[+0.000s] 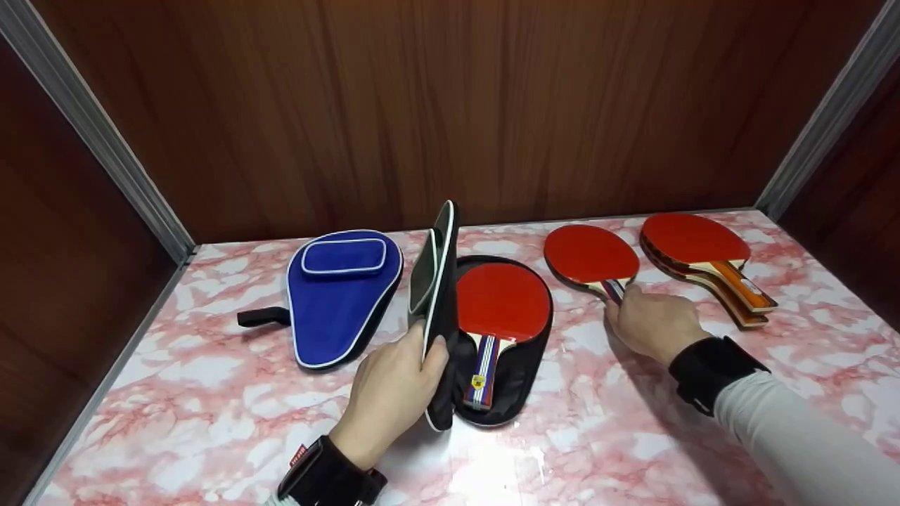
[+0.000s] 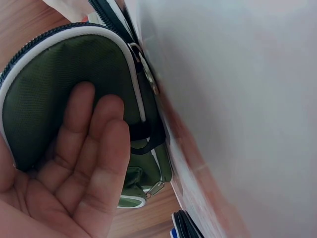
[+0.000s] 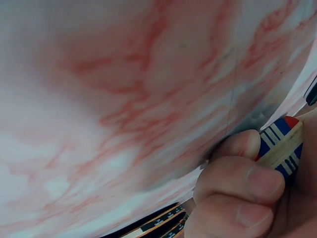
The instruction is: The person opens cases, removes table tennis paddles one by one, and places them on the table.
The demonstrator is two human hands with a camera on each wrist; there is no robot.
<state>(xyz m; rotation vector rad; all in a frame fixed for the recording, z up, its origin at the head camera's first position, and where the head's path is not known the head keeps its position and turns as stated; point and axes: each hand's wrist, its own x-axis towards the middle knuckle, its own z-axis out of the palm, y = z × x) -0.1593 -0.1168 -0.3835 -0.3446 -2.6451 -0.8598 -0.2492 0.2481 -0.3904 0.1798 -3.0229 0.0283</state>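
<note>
My left hand point(image 1: 397, 386) pinches the raised flap of a dark green paddle case point(image 1: 443, 316), thumb on the inner side and fingers along the green outside. The flap stands almost upright, with white piping and a small pocket. In the left wrist view the fingers lie against the green fabric point(image 2: 44, 74), near a zipper pull point(image 2: 148, 74). A red table tennis paddle point(image 1: 503, 302) lies in the case's black lower half, its striped handle toward me. To the right, my right hand point(image 1: 654, 323) grips the striped handle point(image 3: 282, 148) of another red paddle point(image 1: 590, 253).
A blue paddle case point(image 1: 337, 302) with white piping lies at the left, a black strap point(image 1: 264, 317) sticking out. Two stacked paddles with orange handles point(image 1: 742, 284) lie at the far right. Brown panels point(image 1: 457, 105) wall in the marbled table point(image 1: 211, 414) at the back and sides.
</note>
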